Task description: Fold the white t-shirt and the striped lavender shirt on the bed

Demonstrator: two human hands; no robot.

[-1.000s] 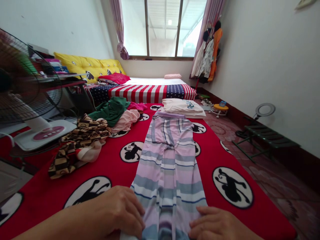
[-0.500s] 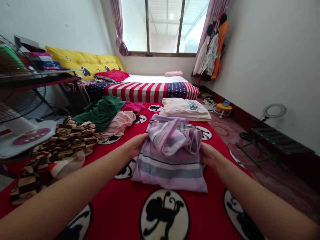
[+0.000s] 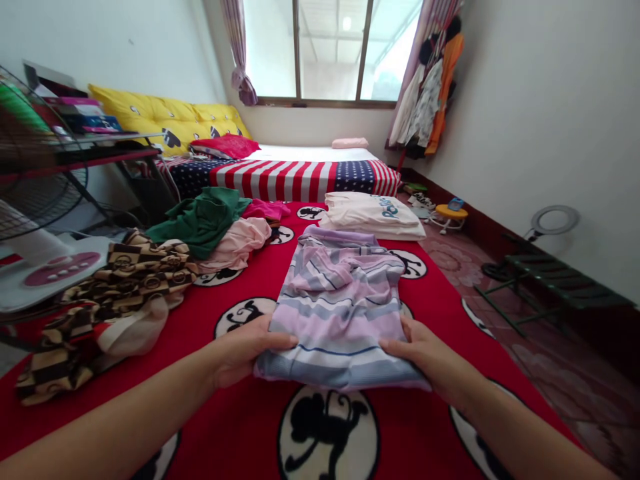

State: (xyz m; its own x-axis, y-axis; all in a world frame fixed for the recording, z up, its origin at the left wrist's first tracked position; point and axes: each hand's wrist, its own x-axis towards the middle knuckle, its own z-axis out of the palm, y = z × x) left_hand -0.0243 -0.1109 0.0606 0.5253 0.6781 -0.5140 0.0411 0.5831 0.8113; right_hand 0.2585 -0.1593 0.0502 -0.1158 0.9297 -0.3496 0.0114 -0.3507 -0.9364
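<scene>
A lilac, grey and white striped shirt [image 3: 340, 313] lies folded on the red blanket [image 3: 225, 427] in front of me, its far part rumpled. My left hand [image 3: 250, 347] grips the near left side, thumb on top and fingers underneath out of sight. At the near right side, my right hand [image 3: 425, 350] pinches the cloth the same way. Just beyond the striped shirt rests a folded white T-shirt [image 3: 370, 217] with blue lettering.
To the left lie a green garment [image 3: 203, 220], a pale pink one [image 3: 237, 243] and a brown checked one [image 3: 145, 270]. A fan [image 3: 55, 263] stands at far left. A bed [image 3: 295, 180] is behind; a green folding stool [image 3: 560, 280] stands on the right floor.
Both hands have come toward me from the shirt's middle sides to its near edge. The bunched upper layer of the striped shirt now lies spread flatter toward me.
</scene>
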